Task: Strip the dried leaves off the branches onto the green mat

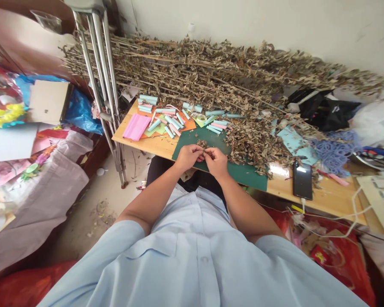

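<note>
My left hand (189, 156) and my right hand (216, 161) meet over the front edge of a dark green mat (249, 173). The fingers of both are pinched together around a small bit of dried leaf, mostly hidden by the fingertips. Just beyond them lies a small clump of dried leaves (203, 143) on the mat. A larger heap of dried leaves (248, 140) spreads over the mat's right part. Several pale blue and pink paper rolls (171, 120) are scattered behind and to the left, beside a pink paper stack (136, 127).
Long dried leafy stalks (192, 64) line the wall behind the wooden table (153, 144). Metal crutches (104, 85) stand at its left end. To the right are a plugged-in phone (302, 181), a tangle of blue-purple cord (334, 149) and a keyboard (379, 196).
</note>
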The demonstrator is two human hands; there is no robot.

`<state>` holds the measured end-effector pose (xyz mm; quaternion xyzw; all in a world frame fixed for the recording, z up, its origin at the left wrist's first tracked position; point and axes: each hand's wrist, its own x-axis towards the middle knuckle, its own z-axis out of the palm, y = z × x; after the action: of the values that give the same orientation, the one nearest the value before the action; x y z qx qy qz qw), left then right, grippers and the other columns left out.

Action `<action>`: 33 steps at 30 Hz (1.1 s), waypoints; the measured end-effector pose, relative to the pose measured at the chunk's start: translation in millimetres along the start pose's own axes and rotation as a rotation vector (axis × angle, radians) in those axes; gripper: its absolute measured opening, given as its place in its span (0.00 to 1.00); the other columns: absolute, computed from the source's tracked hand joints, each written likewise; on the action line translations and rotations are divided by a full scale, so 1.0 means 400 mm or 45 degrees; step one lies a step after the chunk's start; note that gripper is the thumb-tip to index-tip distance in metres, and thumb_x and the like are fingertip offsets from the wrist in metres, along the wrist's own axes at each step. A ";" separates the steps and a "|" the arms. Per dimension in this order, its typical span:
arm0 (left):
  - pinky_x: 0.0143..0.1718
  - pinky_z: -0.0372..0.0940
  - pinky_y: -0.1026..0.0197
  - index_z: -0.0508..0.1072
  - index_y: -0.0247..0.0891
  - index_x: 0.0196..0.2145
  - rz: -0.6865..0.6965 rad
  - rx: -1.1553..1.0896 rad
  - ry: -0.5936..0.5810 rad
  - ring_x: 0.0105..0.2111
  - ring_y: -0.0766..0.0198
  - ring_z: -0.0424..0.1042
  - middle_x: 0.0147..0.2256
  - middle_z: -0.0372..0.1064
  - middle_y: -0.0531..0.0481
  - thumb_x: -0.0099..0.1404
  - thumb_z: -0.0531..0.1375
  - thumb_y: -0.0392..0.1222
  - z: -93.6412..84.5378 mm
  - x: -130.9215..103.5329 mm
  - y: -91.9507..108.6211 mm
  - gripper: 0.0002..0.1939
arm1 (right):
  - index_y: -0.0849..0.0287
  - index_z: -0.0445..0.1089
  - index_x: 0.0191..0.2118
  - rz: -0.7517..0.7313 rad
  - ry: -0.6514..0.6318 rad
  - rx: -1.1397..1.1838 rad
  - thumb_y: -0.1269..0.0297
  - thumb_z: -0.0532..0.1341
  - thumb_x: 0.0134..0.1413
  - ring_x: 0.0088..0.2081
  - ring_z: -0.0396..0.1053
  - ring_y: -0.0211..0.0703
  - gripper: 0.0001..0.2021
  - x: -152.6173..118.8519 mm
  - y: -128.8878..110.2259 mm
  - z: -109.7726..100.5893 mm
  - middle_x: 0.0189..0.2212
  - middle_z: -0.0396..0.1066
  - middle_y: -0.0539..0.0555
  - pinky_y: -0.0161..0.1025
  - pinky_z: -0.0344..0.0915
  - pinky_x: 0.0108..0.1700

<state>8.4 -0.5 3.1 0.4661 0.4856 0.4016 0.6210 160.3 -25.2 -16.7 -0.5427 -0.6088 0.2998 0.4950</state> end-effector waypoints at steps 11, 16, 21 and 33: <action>0.29 0.73 0.67 0.77 0.31 0.35 0.048 0.108 -0.053 0.25 0.67 0.77 0.25 0.75 0.50 0.62 0.61 0.29 -0.004 -0.001 0.000 0.05 | 0.56 0.70 0.39 0.080 0.005 0.074 0.58 0.64 0.56 0.33 0.74 0.43 0.09 -0.001 -0.003 0.003 0.33 0.76 0.54 0.43 0.74 0.41; 0.28 0.72 0.67 0.77 0.31 0.35 0.043 0.125 -0.018 0.25 0.66 0.77 0.25 0.75 0.50 0.61 0.59 0.27 -0.003 -0.010 0.008 0.07 | 0.56 0.70 0.38 0.165 0.030 0.148 0.58 0.65 0.53 0.32 0.75 0.44 0.10 0.009 0.007 0.003 0.32 0.76 0.53 0.43 0.74 0.39; 0.30 0.74 0.65 0.75 0.30 0.36 0.016 0.046 -0.031 0.27 0.65 0.78 0.25 0.75 0.48 0.63 0.61 0.29 -0.005 -0.014 0.021 0.04 | 0.56 0.70 0.41 0.249 0.142 0.308 0.56 0.67 0.52 0.33 0.77 0.46 0.14 0.018 0.017 0.008 0.34 0.77 0.54 0.46 0.76 0.40; 0.28 0.72 0.67 0.70 0.33 0.44 0.021 -0.037 -0.043 0.27 0.66 0.77 0.26 0.74 0.52 0.63 0.62 0.30 0.001 -0.006 0.005 0.12 | 0.54 0.79 0.40 -0.087 -0.041 -0.018 0.62 0.63 0.60 0.42 0.76 0.46 0.08 0.013 -0.010 -0.016 0.39 0.79 0.54 0.45 0.73 0.48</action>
<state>8.2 -2.4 5.5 0.4678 0.4653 0.4056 0.6325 165.1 -22.1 -9.4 -0.5201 -0.6370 0.2873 0.4912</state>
